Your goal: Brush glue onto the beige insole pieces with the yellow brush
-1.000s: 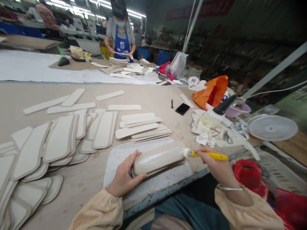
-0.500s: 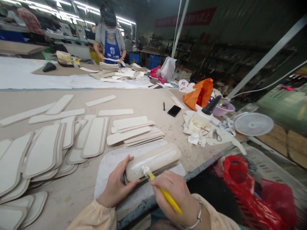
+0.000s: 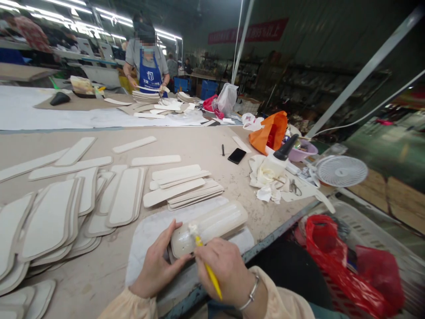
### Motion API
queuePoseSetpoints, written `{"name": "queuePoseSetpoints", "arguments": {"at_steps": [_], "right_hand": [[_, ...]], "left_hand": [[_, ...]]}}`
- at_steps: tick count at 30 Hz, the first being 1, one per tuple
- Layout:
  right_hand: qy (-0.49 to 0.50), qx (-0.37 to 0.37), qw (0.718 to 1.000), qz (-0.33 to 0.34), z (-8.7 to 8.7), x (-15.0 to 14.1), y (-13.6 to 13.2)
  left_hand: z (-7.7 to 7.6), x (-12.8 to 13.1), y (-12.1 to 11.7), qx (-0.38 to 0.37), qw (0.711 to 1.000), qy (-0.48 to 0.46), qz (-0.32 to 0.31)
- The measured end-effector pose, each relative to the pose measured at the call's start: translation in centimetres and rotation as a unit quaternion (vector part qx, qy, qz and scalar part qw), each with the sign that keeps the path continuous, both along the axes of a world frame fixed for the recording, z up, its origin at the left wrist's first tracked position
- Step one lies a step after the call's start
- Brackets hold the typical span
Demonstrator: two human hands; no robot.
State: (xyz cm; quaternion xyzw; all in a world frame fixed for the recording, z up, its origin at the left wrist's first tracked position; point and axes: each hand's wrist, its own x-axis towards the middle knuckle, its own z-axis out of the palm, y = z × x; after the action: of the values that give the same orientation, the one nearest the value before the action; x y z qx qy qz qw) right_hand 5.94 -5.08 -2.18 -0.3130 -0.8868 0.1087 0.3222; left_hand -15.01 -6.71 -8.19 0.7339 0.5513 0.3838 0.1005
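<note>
A pale, rounded-corner panel [image 3: 219, 221] lies on a white sheet [image 3: 139, 239] in front of me, its top glossy and wet. My left hand [image 3: 159, 261] grips the panel's left end, thumb along the near edge and fingers at the far edge. In my right hand [image 3: 222, 268] is a yellow-handled brush [image 3: 212, 279]. White, paste-like stuff covers its bristles, which touch the panel near its left end. What lies under the panel is mostly hidden.
Stacked pale panels [image 3: 49, 217] spread on the left, with narrower strips [image 3: 186, 186] beyond the sheet. Rightward are a phone [image 3: 237, 156], a white container [image 3: 274, 166], an orange bag [image 3: 270, 133], a fan [image 3: 341, 170] and a crate [image 3: 365, 226]. A co-worker [image 3: 148, 66] stands across the table.
The brush has moved a little left along the panel, and its handle stands steeper. The left hand keeps its place on the panel. The whole view has shifted slightly.
</note>
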Motion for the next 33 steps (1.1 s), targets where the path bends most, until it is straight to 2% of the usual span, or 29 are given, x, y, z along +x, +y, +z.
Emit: {"name": "queuePoseSetpoints", "arguments": {"at_steps": [3,5,7,10,13,17,22,24,27,29,33], "right_hand": [[0.122,-0.073,0.988,0.053,0.3,-0.5,-0.6],[0.179,-0.107,0.978,0.028,0.2,0.3,-0.3],[0.204,-0.112,0.972,-0.028,-0.1,1.3,0.3],[0.195,-0.09,0.974,-0.067,-0.6,1.7,1.0],[0.163,-0.091,0.982,-0.01,-0.6,0.7,0.5],[0.164,-0.15,0.973,0.054,-0.1,-1.0,-0.8],[0.212,-0.22,0.952,0.012,-0.1,-0.3,-0.7],[0.218,-0.248,0.944,-0.029,-0.2,0.5,-0.4],[0.24,-0.313,0.914,-0.093,-0.1,1.1,-0.3],[0.238,-0.36,0.898,-0.085,0.0,1.1,-0.5],[0.202,-0.379,0.901,-0.056,0.2,1.3,-0.2]], "left_hand": [[-0.1,0.0,-0.1,-0.009,1.0,-0.015,0.002],[0.0,0.1,-0.2,-0.024,0.999,-0.022,0.006],[0.2,0.2,-0.2,-0.034,0.999,-0.031,0.004],[0.4,0.3,-0.2,-0.043,0.998,-0.045,-0.001],[0.5,0.4,-0.2,-0.049,0.997,-0.053,-0.002],[0.4,0.4,-0.3,-0.044,0.996,-0.071,-0.008],[0.3,0.3,-0.3,-0.045,0.997,-0.067,-0.007],[0.3,0.2,-0.3,-0.049,0.997,-0.061,-0.005],[0.4,0.2,-0.3,-0.058,0.997,-0.06,-0.003],[0.4,0.2,-0.3,-0.059,0.996,-0.063,-0.004],[0.3,0.2,-0.3,-0.053,0.997,-0.062,-0.006]]}}
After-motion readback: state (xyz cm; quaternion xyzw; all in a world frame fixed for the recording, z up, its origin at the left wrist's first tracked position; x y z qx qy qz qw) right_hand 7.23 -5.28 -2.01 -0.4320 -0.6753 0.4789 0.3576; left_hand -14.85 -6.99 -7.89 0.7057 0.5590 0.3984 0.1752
